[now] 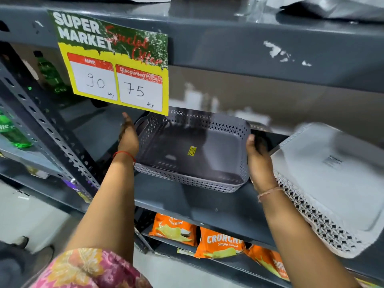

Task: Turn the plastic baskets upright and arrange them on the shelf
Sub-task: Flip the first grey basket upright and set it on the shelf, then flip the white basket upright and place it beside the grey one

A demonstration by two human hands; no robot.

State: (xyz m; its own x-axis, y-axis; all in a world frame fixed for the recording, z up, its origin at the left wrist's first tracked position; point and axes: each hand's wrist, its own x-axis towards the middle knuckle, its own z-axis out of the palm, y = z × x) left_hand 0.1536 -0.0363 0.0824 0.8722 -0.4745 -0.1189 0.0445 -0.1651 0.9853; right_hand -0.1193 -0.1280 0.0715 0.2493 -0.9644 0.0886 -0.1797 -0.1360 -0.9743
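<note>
A grey perforated plastic basket (187, 146) sits open side up on the grey metal shelf (187, 206), with a yellow sticker on its floor. My left hand (128, 138) presses flat against its left wall, fingers stretched out. My right hand (259, 163) grips its right rim, thumb over the edge. A white perforated basket (332, 183) lies upside down to the right, tilted, with its near end hanging past the shelf's front edge. My right forearm touches its left side.
A yellow price sign (116, 65) hangs from the shelf above, just over the grey basket's back left corner. A perforated steel post (52, 132) stands at the left, with green bottles (12, 132) beyond it. Orange chip bags (220, 242) fill the shelf below.
</note>
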